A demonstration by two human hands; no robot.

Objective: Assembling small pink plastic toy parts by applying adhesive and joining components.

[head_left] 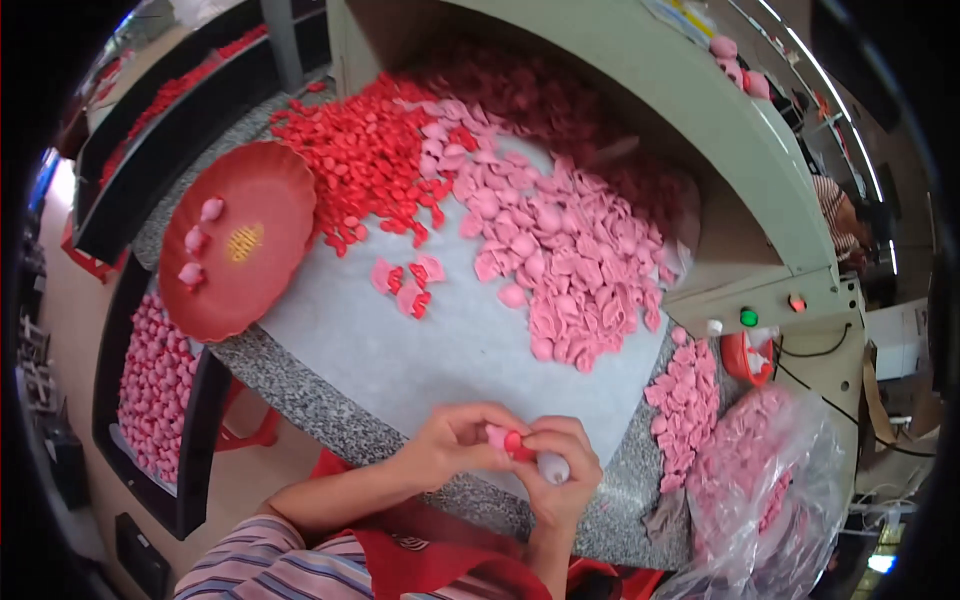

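Observation:
Close to the near edge of the white sheet, my two hands meet. The fingers of my left hand (458, 440) pinch a small pink rounded piece (495, 435). Against it sits a small red piece (514, 441), at the fingertips of my right hand (562, 455). A whitish, translucent, rounded thing like a small squeeze bottle (553, 468) shows in the curl of my right hand, its other end hidden. Beyond my hands, a few pink pieces with red ones on or beside them (408, 288) lie apart on the sheet.
A heap of red pieces (360, 150) and a larger heap of pink pieces (575, 260) cover the far sheet. At left stand a red bowl (245, 285) with several pink balls and a black crate (190, 490). A clear bag (800, 500) lies right, beside a beige machine (780, 215).

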